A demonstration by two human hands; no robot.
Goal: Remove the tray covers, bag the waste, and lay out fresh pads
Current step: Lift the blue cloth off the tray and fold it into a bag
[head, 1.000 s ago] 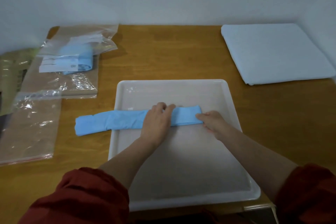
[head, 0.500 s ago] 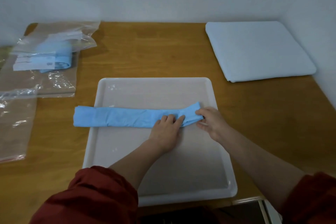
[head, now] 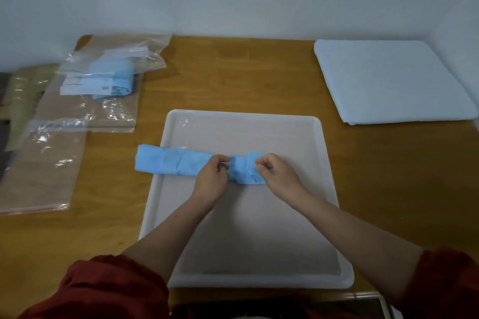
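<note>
Blue tray cover (head: 181, 164) being folded on white tray (head: 324, 163).
We judge it light, soft, limp: both hands' fingers (head: 261, 163) pinch its right end; grip folded edges, else it unrolls.

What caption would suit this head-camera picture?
Both hands, left hand and right hand, fold a blue cover across a white tray.

my hands: 2, left (head: 212, 179) and right (head: 277, 173) | white tray (head: 259, 280): 1 | folded blue cover (head: 178, 163): 1 | clear plastic bags (head: 114, 65) at 10 o'clock: 2 | white pad stack (head: 388, 80) at 2 o'clock: 1
</note>
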